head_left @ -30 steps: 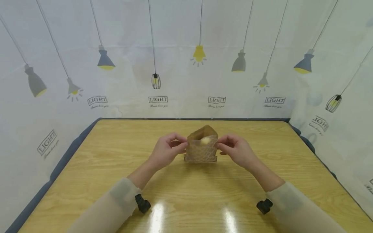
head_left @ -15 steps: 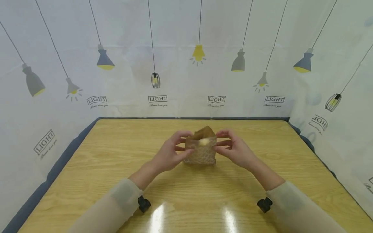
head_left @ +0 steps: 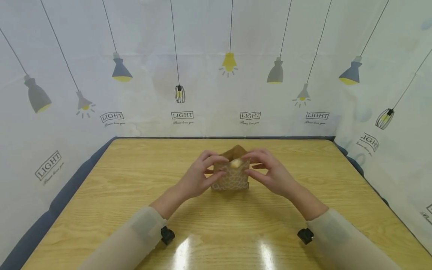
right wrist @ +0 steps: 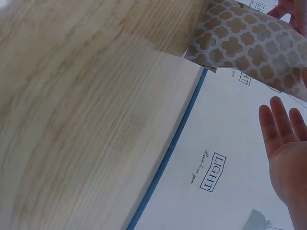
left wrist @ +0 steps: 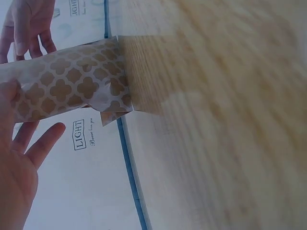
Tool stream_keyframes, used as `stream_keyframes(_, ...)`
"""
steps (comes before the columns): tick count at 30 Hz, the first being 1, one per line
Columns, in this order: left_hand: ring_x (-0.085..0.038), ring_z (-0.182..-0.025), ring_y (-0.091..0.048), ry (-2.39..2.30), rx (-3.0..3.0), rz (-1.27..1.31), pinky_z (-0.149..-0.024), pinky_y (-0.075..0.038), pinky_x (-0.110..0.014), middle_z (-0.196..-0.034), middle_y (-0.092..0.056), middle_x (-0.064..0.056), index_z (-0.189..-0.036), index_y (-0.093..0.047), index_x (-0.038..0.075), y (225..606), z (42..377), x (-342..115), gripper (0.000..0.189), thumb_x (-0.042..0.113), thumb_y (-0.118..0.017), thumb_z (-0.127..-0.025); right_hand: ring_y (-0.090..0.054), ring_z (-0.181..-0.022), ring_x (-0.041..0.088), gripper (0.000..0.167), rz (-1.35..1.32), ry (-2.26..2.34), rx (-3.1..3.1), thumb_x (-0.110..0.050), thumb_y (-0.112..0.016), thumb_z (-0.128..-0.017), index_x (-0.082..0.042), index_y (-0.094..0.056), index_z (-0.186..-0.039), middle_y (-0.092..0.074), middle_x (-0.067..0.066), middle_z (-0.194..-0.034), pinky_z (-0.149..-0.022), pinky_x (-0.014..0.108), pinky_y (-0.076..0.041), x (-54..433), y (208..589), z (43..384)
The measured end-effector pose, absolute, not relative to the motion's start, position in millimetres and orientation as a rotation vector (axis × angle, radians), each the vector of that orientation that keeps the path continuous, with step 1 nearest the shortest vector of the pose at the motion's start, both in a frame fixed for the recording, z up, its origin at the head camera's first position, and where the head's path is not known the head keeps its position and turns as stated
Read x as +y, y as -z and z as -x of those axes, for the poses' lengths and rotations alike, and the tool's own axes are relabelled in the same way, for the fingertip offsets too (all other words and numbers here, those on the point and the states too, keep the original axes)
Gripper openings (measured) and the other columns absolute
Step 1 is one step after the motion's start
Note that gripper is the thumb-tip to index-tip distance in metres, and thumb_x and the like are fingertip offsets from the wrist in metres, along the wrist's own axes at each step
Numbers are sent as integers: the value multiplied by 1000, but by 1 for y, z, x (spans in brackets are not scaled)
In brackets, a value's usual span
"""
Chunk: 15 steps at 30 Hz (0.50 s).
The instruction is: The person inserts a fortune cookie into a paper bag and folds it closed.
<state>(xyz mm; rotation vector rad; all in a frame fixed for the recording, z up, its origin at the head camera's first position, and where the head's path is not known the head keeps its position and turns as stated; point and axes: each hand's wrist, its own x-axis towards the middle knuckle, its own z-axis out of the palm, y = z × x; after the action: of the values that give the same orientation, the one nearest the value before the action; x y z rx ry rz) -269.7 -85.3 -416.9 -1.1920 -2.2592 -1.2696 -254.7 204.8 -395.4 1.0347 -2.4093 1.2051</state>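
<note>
A small brown paper bag [head_left: 232,179] with a pale lattice pattern stands upright on the wooden table, its top open and the back panel rising higher than the front. At its mouth shows a pale yellowish rounded thing [head_left: 236,163]; the rest of that is hidden inside. My left hand [head_left: 195,177] pinches the upper left edge, thumb on the front and forefinger over the rim. On the other side my right hand [head_left: 276,175] pinches the upper right edge the same way. In the left wrist view the bag [left wrist: 72,81] has its base on the tabletop.
The wooden table [head_left: 141,161] reaches to a dark blue edging [head_left: 168,137] along the wall. Behind it hangs a white wall covering [head_left: 145,93] printed with lamps. A small black device [head_left: 167,235] sits at each wrist.
Both hands have shifted their fingers inward along the bag's top; the forefingers now lie over the rim. The bag has moved slightly to the left and stays upright.
</note>
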Motion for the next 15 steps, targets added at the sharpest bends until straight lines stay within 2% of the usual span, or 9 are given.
stream_keyframes(5, -31, -118, -66, 1194, -2226, 1203, -88, -67, -31, -136, -54, -16, -132, -70, 8, 418, 273, -86, 34, 5, -80, -99, -61, -130, 28, 39, -1026, -1154, -2459, -6, -78, -101, -16, -71, -138, -59, 10, -144, -102, 60, -62, 205, 396, 256)
stream_keyframes(11, -30, -111, -70, 1186, -2176, 1254, -88, -66, -25, -136, -54, -18, -130, -72, 8, 418, 275, -85, 32, 3, -79, -100, -60, -129, 28, 36, -1023, -1113, -2480, -8, -79, -101, -16, -71, -135, -59, 9, -141, -101, 57, -63, 203, 397, 258)
stream_keyframes(15, -30, -108, -71, 1173, -2200, 1236, -89, -65, -24, -137, -53, -19, -124, -74, 6, 419, 277, -85, 25, 3, -79, -99, -60, -128, 27, 33, -1023, -1120, -2489, -8, -79, -101, -16, -71, -132, -59, 9, -140, -101, 56, -63, 202, 399, 259)
